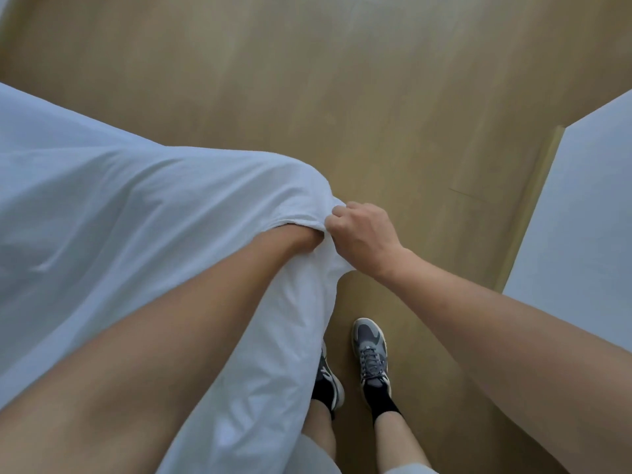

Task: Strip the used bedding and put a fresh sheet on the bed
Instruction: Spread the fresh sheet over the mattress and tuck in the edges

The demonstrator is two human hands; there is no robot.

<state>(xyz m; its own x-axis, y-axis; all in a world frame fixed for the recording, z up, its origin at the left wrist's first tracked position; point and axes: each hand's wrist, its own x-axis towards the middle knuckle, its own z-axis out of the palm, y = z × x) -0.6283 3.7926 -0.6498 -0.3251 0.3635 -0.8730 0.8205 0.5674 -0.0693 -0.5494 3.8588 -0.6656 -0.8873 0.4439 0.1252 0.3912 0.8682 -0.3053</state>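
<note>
**Desk:** What's at frame left?

**Operator:** A white sheet [119,206], sweeping in from the left edge and draped over my left forearm [205,302], with one fold hanging down past my knees. My left hand is buried under the cloth at the wrist. I cannot tell whether it grips anything.

**Desk:** And centre?

**Operator:** My right hand [362,237], fingers curled, pinching a bunched edge of the sheet just beside the left wrist. The bulk of the fabric lies left of and below that grip, none to its right. I judge it light, limp and quick to crease. It will sag wherever it is unsupported, so a hem or corner is the place to take it, not mid-panel.

**Desk:** Right side?

**Operator:** My grey trainers [371,350] on the wood floor [342,97], then a pale flat surface [581,217] at the frame edge. Bed or furniture, I cannot say.
</note>
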